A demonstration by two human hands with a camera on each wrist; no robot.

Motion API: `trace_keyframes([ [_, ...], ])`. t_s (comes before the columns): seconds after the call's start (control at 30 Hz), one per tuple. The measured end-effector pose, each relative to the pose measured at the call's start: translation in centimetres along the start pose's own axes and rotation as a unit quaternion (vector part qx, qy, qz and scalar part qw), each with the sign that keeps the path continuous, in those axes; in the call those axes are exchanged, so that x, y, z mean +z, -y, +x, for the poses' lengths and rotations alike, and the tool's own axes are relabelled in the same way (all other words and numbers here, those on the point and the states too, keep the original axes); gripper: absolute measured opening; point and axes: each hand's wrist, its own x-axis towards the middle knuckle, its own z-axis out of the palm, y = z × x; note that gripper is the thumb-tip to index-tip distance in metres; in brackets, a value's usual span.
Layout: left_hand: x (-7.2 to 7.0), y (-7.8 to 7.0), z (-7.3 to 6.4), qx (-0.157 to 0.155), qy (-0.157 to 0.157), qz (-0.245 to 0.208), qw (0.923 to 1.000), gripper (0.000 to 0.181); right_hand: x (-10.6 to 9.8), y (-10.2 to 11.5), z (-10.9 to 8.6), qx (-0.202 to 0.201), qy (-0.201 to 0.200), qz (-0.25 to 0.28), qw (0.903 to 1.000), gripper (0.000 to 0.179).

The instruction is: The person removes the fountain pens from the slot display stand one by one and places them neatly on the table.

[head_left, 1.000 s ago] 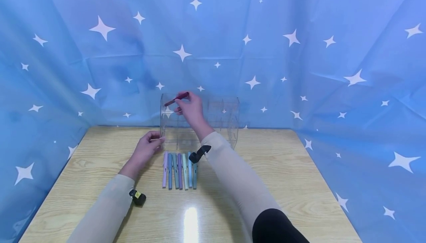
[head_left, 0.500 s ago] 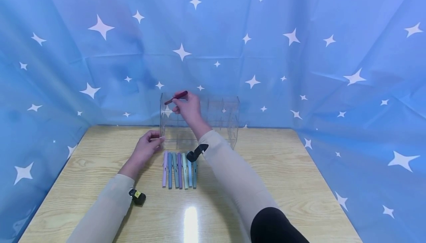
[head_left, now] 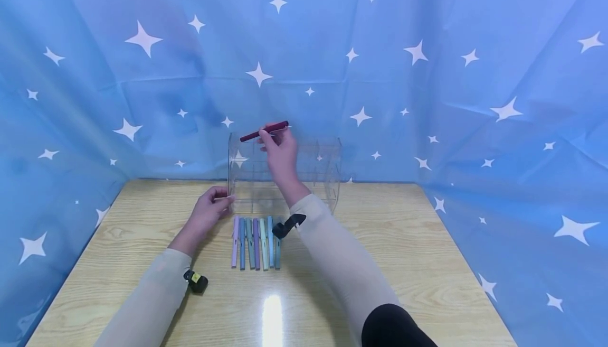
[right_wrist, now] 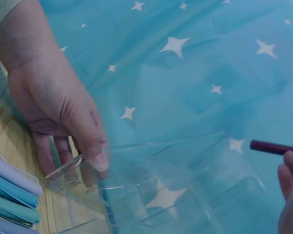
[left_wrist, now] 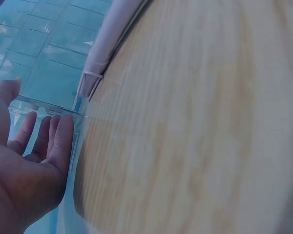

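Note:
A clear plastic organizer (head_left: 332, 165) with several compartments stands at the back of the table. My left hand (head_left: 211, 207) grips its left side wall, thumb on one face and fingers on the other, as the left wrist view shows close up. My right hand (head_left: 282, 154) pinches a dark red pen (head_left: 252, 136) above the organizer's top. The pen slants, its left end lower, near the upper left corner. In the right wrist view only part of that hand (right_wrist: 290, 175) shows, along with one end of the pen (right_wrist: 271, 147).
Several pastel pens (head_left: 257, 244) lie side by side on the wooden table (head_left: 394, 241), in front of the organizer. The rightmost is partly covered by the right wrist camera (head_left: 287, 225). A blue curtain (head_left: 427, 125) with white stars hangs right behind.
My right hand has lifted the dark red pen up and to the right, away from the organizer's left corner, and the pen lies flatter. My left hand stays at the side wall.

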Motion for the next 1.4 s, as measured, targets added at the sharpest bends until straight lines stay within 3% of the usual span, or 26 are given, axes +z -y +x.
trace_keyframes([
  [0.2,0.0,0.1,-0.1,0.001,-0.001,0.009,1.0,0.053,-1.2,0.7,-0.7,-0.017,0.011,-0.001,0.9998,0.029],
  [0.6,0.1,0.0,-0.2,0.001,-0.004,0.017,0.9999,0.05,-3.2,-0.2,-3.5,0.021,0.035,0.068,0.9968,0.026],
  [0.9,0.1,0.0,-0.3,0.003,0.0,0.014,0.9999,0.053,-4.5,0.3,-4.9,0.051,0.065,0.059,0.9948,0.036],
  [1.03,0.1,0.0,-0.3,0.005,0.0,0.013,0.9999,0.053,-5.2,0.4,-5.6,0.061,0.08,0.044,0.994,0.048],
  [1.23,0.1,0.0,-0.3,0.003,0.0,0.012,0.9999,0.053,-6.4,0.4,-6.6,0.07,0.073,0.048,0.9937,0.08],
  [1.4,0.2,-0.1,-0.4,0.004,-0.001,0.013,0.9999,0.053,-7.3,0.6,-7.3,0.051,0.09,0.035,0.994,0.086],
])
